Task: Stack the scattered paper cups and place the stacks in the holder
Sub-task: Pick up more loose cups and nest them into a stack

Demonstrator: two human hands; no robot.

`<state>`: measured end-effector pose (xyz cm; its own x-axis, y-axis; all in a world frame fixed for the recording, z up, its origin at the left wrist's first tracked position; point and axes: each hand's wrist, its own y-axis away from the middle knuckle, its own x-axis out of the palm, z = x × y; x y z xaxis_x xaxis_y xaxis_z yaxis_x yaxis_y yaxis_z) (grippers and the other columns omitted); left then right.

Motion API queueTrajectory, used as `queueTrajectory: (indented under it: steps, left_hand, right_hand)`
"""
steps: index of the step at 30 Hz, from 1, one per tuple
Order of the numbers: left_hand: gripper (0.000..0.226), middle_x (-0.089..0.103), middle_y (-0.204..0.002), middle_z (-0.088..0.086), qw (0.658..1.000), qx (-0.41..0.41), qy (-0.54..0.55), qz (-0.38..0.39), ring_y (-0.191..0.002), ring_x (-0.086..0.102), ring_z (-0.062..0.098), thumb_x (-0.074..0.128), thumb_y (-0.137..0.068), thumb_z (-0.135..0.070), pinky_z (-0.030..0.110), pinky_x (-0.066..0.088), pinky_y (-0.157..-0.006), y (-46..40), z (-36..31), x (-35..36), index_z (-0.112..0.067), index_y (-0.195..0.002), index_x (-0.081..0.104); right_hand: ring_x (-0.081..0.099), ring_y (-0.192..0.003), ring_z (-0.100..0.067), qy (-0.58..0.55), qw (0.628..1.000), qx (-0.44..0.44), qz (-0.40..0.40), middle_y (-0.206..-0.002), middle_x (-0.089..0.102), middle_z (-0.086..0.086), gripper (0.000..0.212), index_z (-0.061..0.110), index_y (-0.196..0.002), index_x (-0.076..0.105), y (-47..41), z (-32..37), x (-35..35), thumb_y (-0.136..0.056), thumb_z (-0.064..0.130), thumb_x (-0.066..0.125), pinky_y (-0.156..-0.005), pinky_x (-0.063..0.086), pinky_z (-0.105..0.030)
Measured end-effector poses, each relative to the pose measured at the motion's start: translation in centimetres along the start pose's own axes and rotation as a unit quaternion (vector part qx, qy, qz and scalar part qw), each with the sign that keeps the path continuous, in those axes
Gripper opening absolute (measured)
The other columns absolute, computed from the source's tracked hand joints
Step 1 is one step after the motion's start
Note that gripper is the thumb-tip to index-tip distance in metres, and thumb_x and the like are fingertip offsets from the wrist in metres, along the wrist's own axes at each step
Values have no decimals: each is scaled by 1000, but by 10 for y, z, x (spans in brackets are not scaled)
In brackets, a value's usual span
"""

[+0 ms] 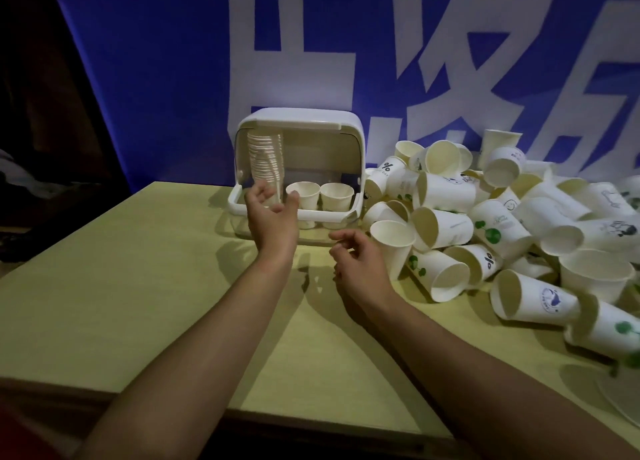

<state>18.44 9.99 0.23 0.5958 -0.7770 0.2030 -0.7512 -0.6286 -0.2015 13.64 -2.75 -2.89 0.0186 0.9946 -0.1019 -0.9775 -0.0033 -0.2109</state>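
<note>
White plastic holder, lid up, at 12 o'clock on tabletop. Tall cup stack stands in its left bay; two single cups beside it.

Left hand at stack base, fingers apart, curved loosely, grip not certain. Right hand hovers low, fingers relaxed, holding nothing.

Loose cup pile from 1 to 4 o'clock.

Risk: tall stack likely topples if nudged; right hand sweeping toward pile could roll cups off edge.

Print: "%" on some cups, green dots, smiley; banner characters cropped, unreadable.
</note>
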Motion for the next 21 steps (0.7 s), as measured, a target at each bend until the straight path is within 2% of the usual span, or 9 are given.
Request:
queueTrajectory:
  steps: [3, 6, 8, 10, 13, 16, 18, 21]
  left_hand:
    - [41, 62, -113, -14, 989, 17, -42, 141, -90, 62, 0, 72, -92, -19, 18, 51, -72, 21, 0, -2, -29, -128, 53]
    - [29, 68, -112, -10, 938, -7, -84, 337, -96, 68, 11, 69, -94, -21, 28, 56, -80, 35, 3, -11, -33, -120, 62]
    - [29, 70, -110, -12, 890, -36, -130, 437, -90, 71, 12, 68, -95, -22, 30, 57, -77, 41, 7, -17, -36, -121, 65]
    - [34, 69, -111, -9, 852, -39, -174, 492, -85, 72, 11, 69, -95, -20, 27, 57, -74, 43, 10, -21, -31, -127, 63]
    - [39, 69, -111, -6, 836, -25, -204, 510, -84, 72, 10, 70, -95, -18, 20, 55, -72, 41, 12, -23, -25, -132, 60]
    - [40, 70, -109, -12, 840, -10, -221, 495, -92, 73, 15, 72, -93, -23, 35, 58, -87, 37, 14, -25, -30, -130, 60]
    - [39, 69, -109, -11, 847, -4, -219, 484, -86, 73, 10, 72, -93, -22, 36, 57, -85, 35, 15, -25, -28, -131, 61]
    - [38, 69, -109, -9, 859, 3, -208, 468, -70, 65, 2, 71, -94, -21, 36, 54, -75, 34, 16, -27, -27, -131, 62]
  right_hand:
    - [56, -74, -6, 17, 994, -64, -86, -90, 63, 8, 23, 30, -102, 61, 21, 8, -24, -96, 9, 57, -64, 51, -23]
    - [55, -83, -6, 134, 975, -119, -131, -99, 60, 12, 26, 27, -110, 58, 33, 7, -51, -91, 10, 62, -73, 48, -24]
    - [51, -96, -11, 276, 939, -148, -143, -110, 55, 10, 35, 21, -121, 55, 33, 7, -67, -88, 15, 66, -81, 43, -26]
    - [45, -109, -17, 401, 890, -173, -129, -121, 53, 4, 47, 19, -130, 51, 28, 11, -78, -87, 20, 69, -86, 37, -28]
    - [36, -126, -24, 516, 836, -170, -84, -142, 46, -2, 56, 24, -141, 42, 10, 24, -85, -91, 37, 64, -101, 35, -38]
    - [23, -142, -28, 639, 750, -169, -12, -154, 35, -2, 58, 30, -148, 33, -15, 36, -83, -96, 53, 46, -112, 23, -50]
    - [18, -147, -30, 700, 695, -160, 37, -157, 34, -3, 60, 32, -149, 30, -30, 40, -81, -97, 60, 37, -115, 12, -55]
    - [18, -149, -34, 755, 636, -140, 80, -156, 38, -6, 63, 33, -151, 28, -43, 36, -80, -97, 66, 25, -117, 0, -62]
